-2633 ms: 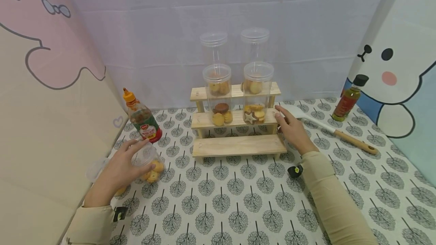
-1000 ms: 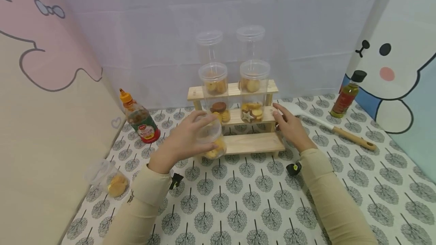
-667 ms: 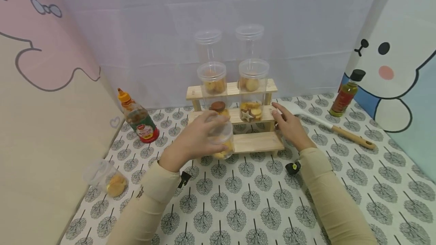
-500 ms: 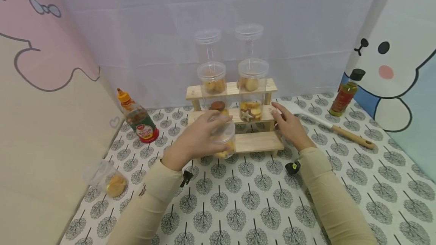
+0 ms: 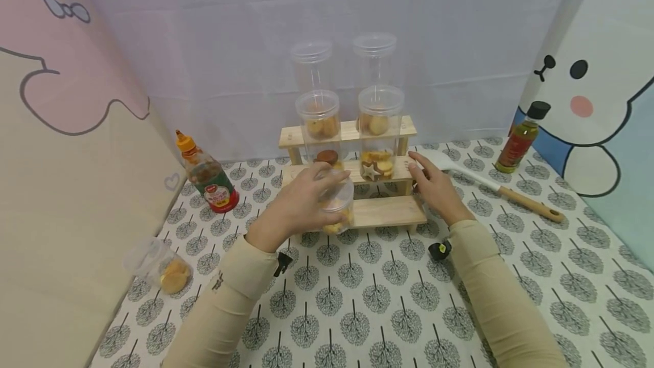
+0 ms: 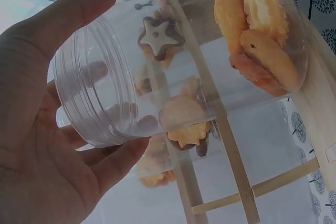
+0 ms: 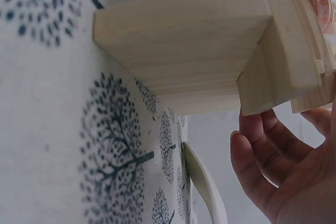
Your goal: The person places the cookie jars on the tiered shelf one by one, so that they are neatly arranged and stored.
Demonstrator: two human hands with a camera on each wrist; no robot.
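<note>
My left hand (image 5: 298, 200) grips a clear lidded jar (image 5: 343, 200) of cookies around its upper part, thumb and fingers on opposite sides. The jar is upright at the left part of the bottom step of the wooden display rack (image 5: 390, 213); its base appears to meet the wood. In the left wrist view, several golden cookies (image 6: 257, 30) lie at the jar's bottom. My right hand (image 5: 434, 183) touches the right end of the rack's middle step. In the right wrist view, its loosely bent fingers (image 7: 252, 169) are against the wood from outside.
Two cookie jars stand on the middle step, including a right jar (image 5: 380, 135); two more stand behind on the top step. Another jar (image 5: 158, 266) lies tilted at left. A sauce bottle (image 5: 209, 180), a white spatula (image 5: 485, 183) and an oil bottle (image 5: 521, 138) flank the rack.
My left hand has carried the jar from beside the sauce bottle rightward to the rack's bottom step, tilting it upright. My right hand stays at the rack's right end.
</note>
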